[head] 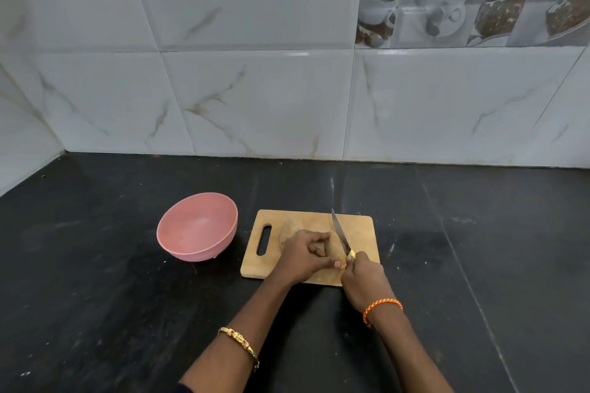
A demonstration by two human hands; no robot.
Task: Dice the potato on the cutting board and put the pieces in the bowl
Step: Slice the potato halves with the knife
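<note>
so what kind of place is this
Most likely a home kitchen: a dark stone countertop backed by a tiled wall, with a wooden cutting board and a pink bowl on it.

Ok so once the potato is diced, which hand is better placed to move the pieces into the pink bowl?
Probably the left. The bowl sits left of the cutting board, on the same side as the left hand steadying the potato. The right hand holds the knife, farther from the bowl.

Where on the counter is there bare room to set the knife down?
Bare black counter lies right of the cutting board, and between the board and wall tiles. The gap between the pink bowl and the board is narrow; the board is crowded with both hands and potato.
</note>
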